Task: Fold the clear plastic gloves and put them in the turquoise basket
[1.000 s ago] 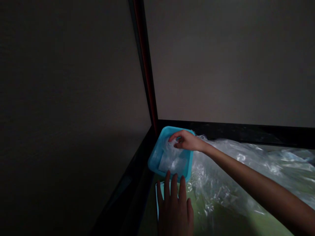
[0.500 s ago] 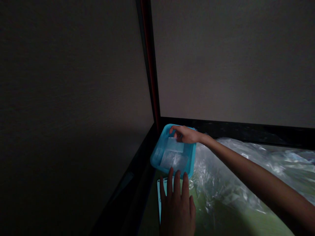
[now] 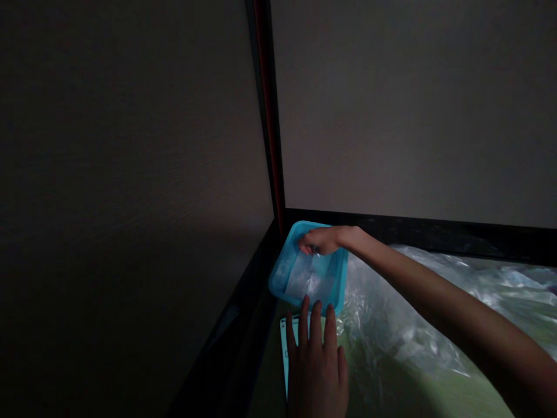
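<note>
A blue plastic tray (image 3: 278,283) lies in the corner with thin clear plastic bags (image 3: 310,283) flat on its bottom. My right hand (image 3: 324,240) reaches into its far side from the right. The fingers are curled together on what looks like the edge of a clear bag, mostly hidden under them. My left hand (image 3: 317,366) is open, palm down with fingers spread, its fingertips at the tray's near rim. Partly under that hand is a pale blue flat board or sheet (image 3: 284,348) with a dark edge.
A large crumpled sheet of clear plastic (image 3: 404,313) spreads over the green floor (image 3: 452,395) right of the tray. Two panel walls (image 3: 413,116) meet at a dark post (image 3: 268,110) behind the tray. Dark sills run along their bases. The light is dim.
My right hand's fingers have gone from spread to curled together, lower in the tray at the bags. My left hand stays spread at the near rim. The view has shifted slightly.
</note>
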A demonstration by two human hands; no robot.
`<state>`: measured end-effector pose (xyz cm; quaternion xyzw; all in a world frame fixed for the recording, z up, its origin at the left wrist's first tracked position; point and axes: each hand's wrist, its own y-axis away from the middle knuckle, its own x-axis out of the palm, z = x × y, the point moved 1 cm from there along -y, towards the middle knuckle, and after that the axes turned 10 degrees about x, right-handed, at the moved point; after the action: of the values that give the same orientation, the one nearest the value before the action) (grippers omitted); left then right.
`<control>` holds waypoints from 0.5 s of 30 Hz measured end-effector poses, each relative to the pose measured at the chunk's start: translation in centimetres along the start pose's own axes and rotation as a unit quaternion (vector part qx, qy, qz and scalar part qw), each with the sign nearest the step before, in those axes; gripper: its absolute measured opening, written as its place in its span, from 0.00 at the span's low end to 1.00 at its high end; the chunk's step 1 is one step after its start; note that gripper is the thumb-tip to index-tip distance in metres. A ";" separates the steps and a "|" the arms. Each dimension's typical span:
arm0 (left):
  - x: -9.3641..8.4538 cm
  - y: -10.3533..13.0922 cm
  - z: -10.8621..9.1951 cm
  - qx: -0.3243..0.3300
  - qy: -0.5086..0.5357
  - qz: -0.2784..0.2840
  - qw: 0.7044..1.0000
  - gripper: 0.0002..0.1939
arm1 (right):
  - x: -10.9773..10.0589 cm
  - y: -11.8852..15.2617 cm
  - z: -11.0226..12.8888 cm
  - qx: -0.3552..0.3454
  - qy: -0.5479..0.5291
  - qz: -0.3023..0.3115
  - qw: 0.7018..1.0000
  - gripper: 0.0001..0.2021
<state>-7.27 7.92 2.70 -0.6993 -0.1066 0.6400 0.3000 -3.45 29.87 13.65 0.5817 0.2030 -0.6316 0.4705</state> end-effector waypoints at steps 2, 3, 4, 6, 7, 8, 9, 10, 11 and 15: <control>0.0 0.0 0.0 0.000 0.003 0.002 1.000 0.25 | 0.2 -0.2 -0.1 0.018 0.030 0.019 0.999 0.04; 0.0 -0.1 0.0 0.002 0.004 0.002 1.000 0.25 | 0.4 -0.3 -0.1 0.027 0.042 0.028 0.998 0.04; 0.0 -0.1 0.0 0.003 0.006 0.003 1.000 0.25 | 0.6 -0.4 -0.2 0.037 0.053 0.038 0.997 0.07; 0.0 -0.1 0.0 0.004 0.007 0.004 1.000 0.25 | 1.0 -0.7 -0.2 0.054 0.071 0.056 0.994 0.12; 0.0 -0.1 0.0 0.005 0.007 0.003 1.000 0.25 | 1.1 -0.8 -0.1 0.061 0.078 0.064 0.993 0.13; 0.0 -0.1 0.0 0.004 0.006 0.003 1.000 0.25 | 1.3 -0.9 -0.1 0.066 0.084 0.070 0.992 0.13; 0.0 0.0 0.0 0.004 0.006 0.003 1.000 0.25 | 1.4 -1.0 -0.1 0.070 0.088 0.073 0.991 0.14; 0.0 0.0 0.0 0.003 0.005 0.003 1.000 0.25 | 1.5 -1.1 0.0 0.073 0.091 0.072 0.990 0.14; 0.0 0.0 0.0 0.004 0.005 0.002 1.000 0.25 | 1.6 -1.1 0.0 0.075 0.093 0.069 0.990 0.14; 0.0 0.0 0.0 0.008 0.005 0.001 1.000 0.25 | 1.9 -1.1 -0.1 0.080 0.096 0.045 0.991 0.15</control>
<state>-7.28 7.88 2.68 -0.7004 -0.0990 0.6377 0.3051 -4.06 29.84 11.57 0.6837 0.1699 -0.5654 0.4290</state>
